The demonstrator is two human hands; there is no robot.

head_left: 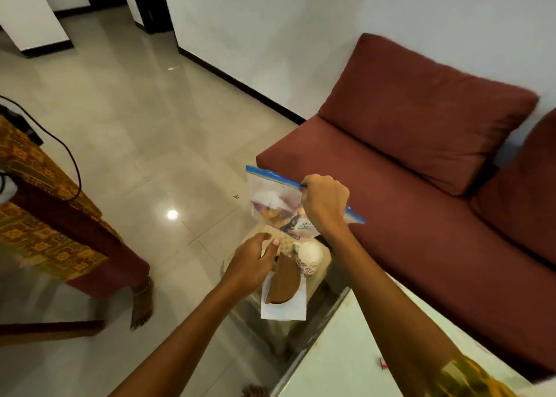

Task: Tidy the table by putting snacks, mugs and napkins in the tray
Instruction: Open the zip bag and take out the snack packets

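My right hand [325, 204] grips the blue zip edge of a clear bag of snacks [278, 204] and holds it up above the glass table [319, 279]. Below it, my left hand [252, 265] is half open with fingers apart, close to the bag's lower end and beside a brown wooden coaster-like piece [284, 280]. That piece lies on a white napkin [288, 308]. A white patterned mug [310, 256] stands just right of my left hand. No tray can be made out.
A dark red sofa [421, 186] stands right of the table. A white surface [355, 363] with a small red item [382, 365] fills the lower right. Another person in a patterned skirt [45, 225] stands barefoot on the tiled floor at left.
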